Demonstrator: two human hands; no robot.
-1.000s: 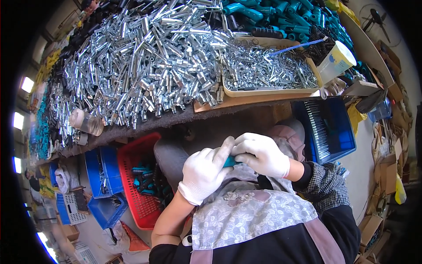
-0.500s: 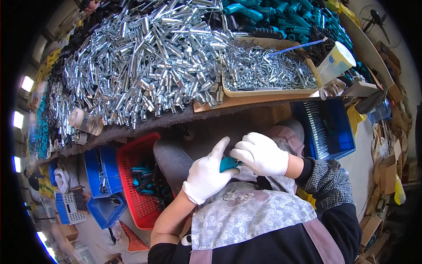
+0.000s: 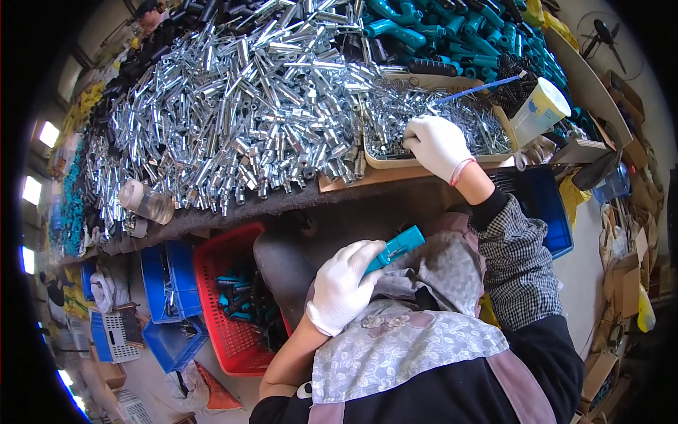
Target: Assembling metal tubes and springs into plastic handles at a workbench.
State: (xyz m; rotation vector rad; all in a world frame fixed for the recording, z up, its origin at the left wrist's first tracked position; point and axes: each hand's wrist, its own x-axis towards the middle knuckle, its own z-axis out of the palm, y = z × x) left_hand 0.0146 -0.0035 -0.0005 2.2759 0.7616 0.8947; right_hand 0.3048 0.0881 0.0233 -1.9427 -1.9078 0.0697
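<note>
Above my lap, my white-gloved left hand is wrapped round a teal plastic tool housing. One end of the housing sticks out of the grip toward the upper right. My white-gloved right hand is over the shallow tray of small metal parts, its fingertips curled down at the near part of the pile. What those fingers hold, if anything, is hidden. Left of the tray lies a big heap of shiny metal sleeves and rods.
Teal housings are heaped behind the tray. A paper cup stands at the tray's right, with a blue stick nearby. A clear bottle lies at the bench edge. Below are a red basket and blue bins.
My right hand has left the housing and reached up to the small-parts tray. My left hand keeps the housing, now more exposed and pointing to the upper right.
</note>
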